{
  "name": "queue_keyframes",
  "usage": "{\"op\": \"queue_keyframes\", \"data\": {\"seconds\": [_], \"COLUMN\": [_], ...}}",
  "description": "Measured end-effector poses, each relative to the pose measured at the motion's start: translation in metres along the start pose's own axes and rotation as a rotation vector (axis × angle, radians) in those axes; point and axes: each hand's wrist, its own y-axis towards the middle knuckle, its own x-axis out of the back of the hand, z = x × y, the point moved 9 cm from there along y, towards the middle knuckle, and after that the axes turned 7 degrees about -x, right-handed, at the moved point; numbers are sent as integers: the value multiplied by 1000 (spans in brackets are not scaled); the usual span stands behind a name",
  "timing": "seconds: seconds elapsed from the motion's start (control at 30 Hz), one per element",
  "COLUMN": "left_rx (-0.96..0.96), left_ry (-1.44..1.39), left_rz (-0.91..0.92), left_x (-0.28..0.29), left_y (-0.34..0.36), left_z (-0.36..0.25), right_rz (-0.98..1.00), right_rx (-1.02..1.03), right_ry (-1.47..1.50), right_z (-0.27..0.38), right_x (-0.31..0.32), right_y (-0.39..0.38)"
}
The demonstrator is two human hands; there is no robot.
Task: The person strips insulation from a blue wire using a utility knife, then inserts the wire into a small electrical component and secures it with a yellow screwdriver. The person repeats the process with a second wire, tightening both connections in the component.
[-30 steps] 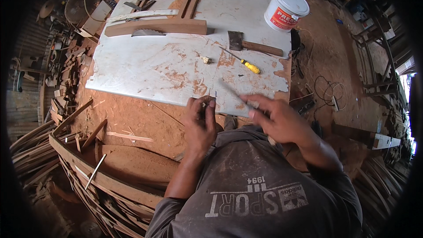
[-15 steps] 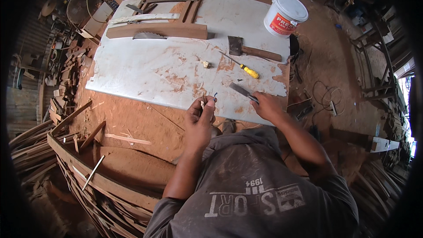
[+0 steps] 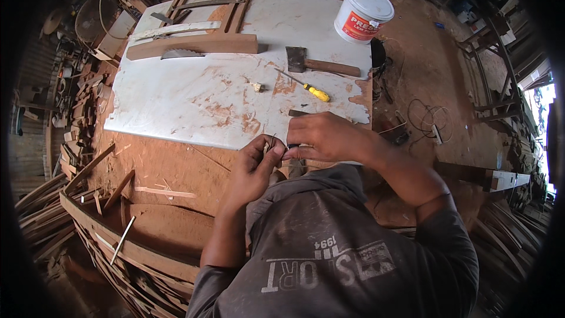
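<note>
Close together in front of my chest, both hands are closed. My left hand (image 3: 253, 168) pinches a small pale piece (image 3: 266, 148) with thin wire ends (image 3: 273, 139) between thumb and fingertips. My right hand (image 3: 329, 135) grips a flat, broad-bladed knife (image 3: 298, 113); its grey blade sticks out beyond the fingers, and the dark handle is mostly hidden. The right fingertips meet the wire ends at the left thumb; whether they also pinch them is unclear. On the white tabletop (image 3: 194, 91) ahead lie a yellow-handled screwdriver (image 3: 318, 93) and a small whitish fitting (image 3: 256, 87).
A hammer-like tool with a wooden handle (image 3: 332, 68) lies behind the screwdriver. A lidded white bucket (image 3: 365, 9) stands at the far right corner. Wooden boards (image 3: 194, 46) and a saw blade (image 3: 182, 53) lie far left. Timber strips (image 3: 147, 259) are stacked at lower left.
My right hand has swung left and inward with the knife, up against my left hand. The left hand has dropped slightly, and the view has shifted a little.
</note>
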Motion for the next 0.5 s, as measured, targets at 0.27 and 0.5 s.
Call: {"op": "queue_keyframes", "data": {"seconds": [0.27,0.5], "left_rx": [-17,-20], "left_ry": [-166,-191], "left_rz": [306,186], "left_x": [-27,-35], "left_y": [-18,-24], "left_z": [-37,-53], "right_rz": [192,-47], "right_rx": [-513,-805], "right_ry": [1157,2111], "right_z": [23,49], "right_x": [-19,-39], "right_y": [-29,-47]}}
